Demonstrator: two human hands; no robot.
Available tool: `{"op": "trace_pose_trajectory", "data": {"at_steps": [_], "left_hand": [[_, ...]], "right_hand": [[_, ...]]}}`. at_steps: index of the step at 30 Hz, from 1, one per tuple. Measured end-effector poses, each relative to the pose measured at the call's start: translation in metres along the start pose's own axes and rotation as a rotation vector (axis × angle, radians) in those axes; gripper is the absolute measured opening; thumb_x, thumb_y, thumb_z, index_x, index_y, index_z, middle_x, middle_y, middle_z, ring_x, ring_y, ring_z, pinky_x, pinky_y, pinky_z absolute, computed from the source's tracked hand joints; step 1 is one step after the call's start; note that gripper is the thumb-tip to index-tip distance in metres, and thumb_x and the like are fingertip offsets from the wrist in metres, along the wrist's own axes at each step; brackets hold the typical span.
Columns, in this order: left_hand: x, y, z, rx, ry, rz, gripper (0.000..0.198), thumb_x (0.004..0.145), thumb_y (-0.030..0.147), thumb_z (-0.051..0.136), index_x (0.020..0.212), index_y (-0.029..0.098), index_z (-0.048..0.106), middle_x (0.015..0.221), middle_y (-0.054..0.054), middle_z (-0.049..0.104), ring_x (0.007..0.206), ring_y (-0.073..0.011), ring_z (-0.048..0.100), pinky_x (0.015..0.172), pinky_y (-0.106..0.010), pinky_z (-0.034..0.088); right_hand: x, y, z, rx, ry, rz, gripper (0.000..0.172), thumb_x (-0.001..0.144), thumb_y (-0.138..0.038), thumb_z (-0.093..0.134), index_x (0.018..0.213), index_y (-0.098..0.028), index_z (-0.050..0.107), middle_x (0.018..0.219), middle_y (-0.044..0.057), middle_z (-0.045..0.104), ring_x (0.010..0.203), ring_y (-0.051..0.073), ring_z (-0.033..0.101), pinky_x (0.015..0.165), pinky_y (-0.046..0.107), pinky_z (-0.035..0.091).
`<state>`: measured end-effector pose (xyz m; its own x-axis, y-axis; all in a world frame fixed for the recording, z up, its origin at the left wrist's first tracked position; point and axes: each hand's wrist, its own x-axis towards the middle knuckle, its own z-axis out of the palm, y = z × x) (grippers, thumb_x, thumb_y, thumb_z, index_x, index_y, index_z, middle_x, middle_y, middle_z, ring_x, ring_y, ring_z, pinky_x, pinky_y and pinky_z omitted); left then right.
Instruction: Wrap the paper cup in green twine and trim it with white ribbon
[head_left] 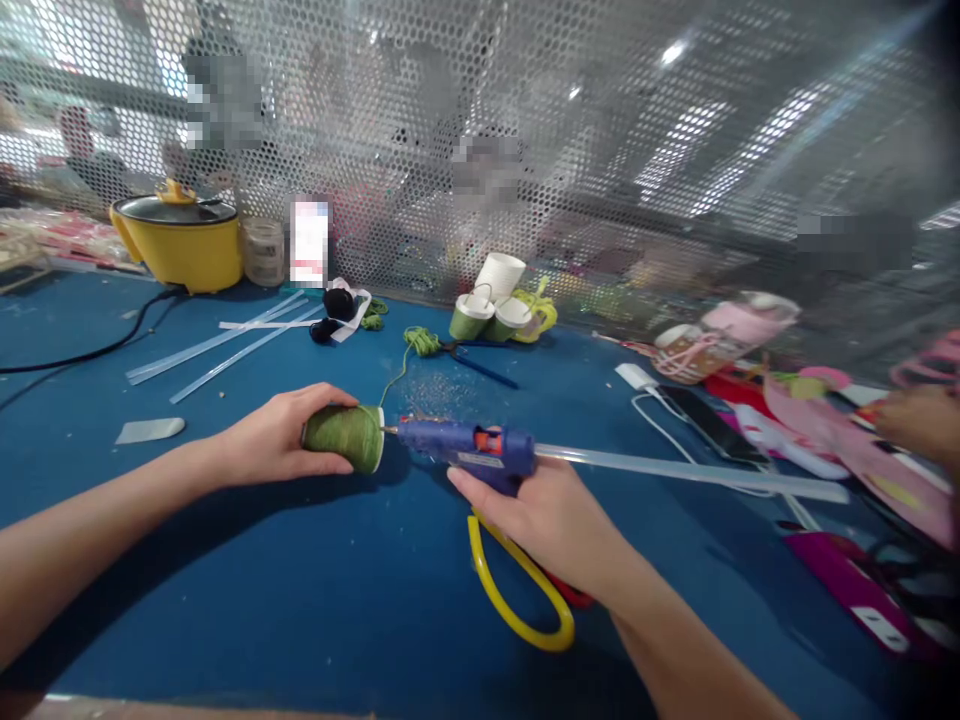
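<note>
My left hand (281, 435) is wrapped around a paper cup (343, 438) covered in green yarn, held on its side with its white rim facing right. In my right hand (536, 505) is a blue hot glue gun (465, 447), a long clear glue stick (690, 472) sticking out of its back. The gun's nozzle is at the cup's rim; whether it touches, I cannot tell. A strand of green yarn runs from the cup to a small yarn bundle (422, 342). Beneath my right hand lie scissors with a yellow handle (521, 590), partly hidden.
Behind are a yellow electric pot (187, 245), a jar (264, 252), a lit phone (310, 243), and green-wrapped cups (474, 315). Clear glue sticks (217, 340) lie left. A dark phone (712, 425) and pink pieces (832, 430) crowd the right, near another person's hand (919, 425).
</note>
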<state>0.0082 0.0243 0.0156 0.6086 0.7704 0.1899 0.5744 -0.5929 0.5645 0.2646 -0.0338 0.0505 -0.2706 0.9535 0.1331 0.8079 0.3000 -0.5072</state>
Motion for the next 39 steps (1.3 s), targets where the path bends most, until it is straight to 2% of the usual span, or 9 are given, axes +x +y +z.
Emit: {"op": "trace_pose_trajectory", "data": {"at_steps": [8, 14, 22, 27, 33, 39], "left_hand": [[0.002, -0.001, 0.0, -0.014, 0.003, -0.009, 0.05, 0.073, 0.046, 0.06, 0.111, 0.016, 0.048, 0.104, -0.007, 0.058, 0.092, -0.0211, 0.056, 0.077, -0.031, 0.045], [0.002, -0.002, 0.0, -0.024, 0.008, -0.036, 0.05, 0.072, 0.047, 0.06, 0.111, 0.017, 0.049, 0.104, -0.007, 0.059, 0.092, -0.021, 0.057, 0.078, -0.031, 0.046], [0.002, -0.001, 0.0, -0.067, 0.003, -0.061, 0.05, 0.072, 0.046, 0.061, 0.111, 0.017, 0.049, 0.104, -0.006, 0.059, 0.09, -0.0204, 0.057, 0.077, -0.03, 0.046], [0.002, 0.0, 0.0, -0.07, -0.001, -0.057, 0.05, 0.072, 0.046, 0.061, 0.111, 0.018, 0.049, 0.105, -0.007, 0.059, 0.091, -0.0208, 0.057, 0.078, -0.031, 0.046], [0.0, -0.001, 0.0, -0.009, 0.01, 0.025, 0.048, 0.072, 0.045, 0.061, 0.11, 0.018, 0.048, 0.104, -0.007, 0.058, 0.093, -0.021, 0.056, 0.078, -0.031, 0.045], [0.001, 0.0, -0.001, 0.016, 0.011, 0.053, 0.047, 0.073, 0.044, 0.06, 0.11, 0.018, 0.047, 0.104, -0.007, 0.059, 0.093, -0.0209, 0.056, 0.079, -0.03, 0.044]], "right_hand": [[-0.002, -0.001, 0.001, -0.05, 0.012, -0.094, 0.015, 0.079, -0.031, 0.051, 0.072, -0.023, 0.062, 0.077, 0.002, 0.067, 0.072, 0.019, 0.062, 0.069, 0.029, 0.048], [-0.003, -0.002, 0.0, -0.03, -0.012, -0.096, 0.013, 0.079, -0.03, 0.053, 0.068, -0.023, 0.054, 0.065, -0.001, 0.06, 0.057, 0.015, 0.055, 0.058, 0.025, 0.045], [-0.006, -0.009, -0.002, 0.048, -0.053, -0.036, 0.015, 0.08, -0.028, 0.052, 0.067, -0.022, 0.048, 0.058, -0.004, 0.052, 0.049, 0.011, 0.045, 0.047, 0.022, 0.038], [-0.006, -0.008, -0.002, 0.021, -0.054, -0.046, 0.013, 0.08, -0.029, 0.051, 0.069, -0.022, 0.05, 0.061, -0.002, 0.054, 0.052, 0.012, 0.047, 0.05, 0.023, 0.039], [-0.003, 0.003, 0.002, 0.034, -0.018, -0.037, 0.015, 0.081, -0.032, 0.051, 0.069, -0.023, 0.048, 0.062, -0.003, 0.054, 0.053, 0.013, 0.048, 0.052, 0.023, 0.04], [-0.005, -0.002, 0.0, 0.039, -0.022, -0.041, 0.015, 0.08, -0.031, 0.053, 0.069, -0.022, 0.048, 0.061, -0.004, 0.054, 0.053, 0.012, 0.048, 0.052, 0.023, 0.04]]}}
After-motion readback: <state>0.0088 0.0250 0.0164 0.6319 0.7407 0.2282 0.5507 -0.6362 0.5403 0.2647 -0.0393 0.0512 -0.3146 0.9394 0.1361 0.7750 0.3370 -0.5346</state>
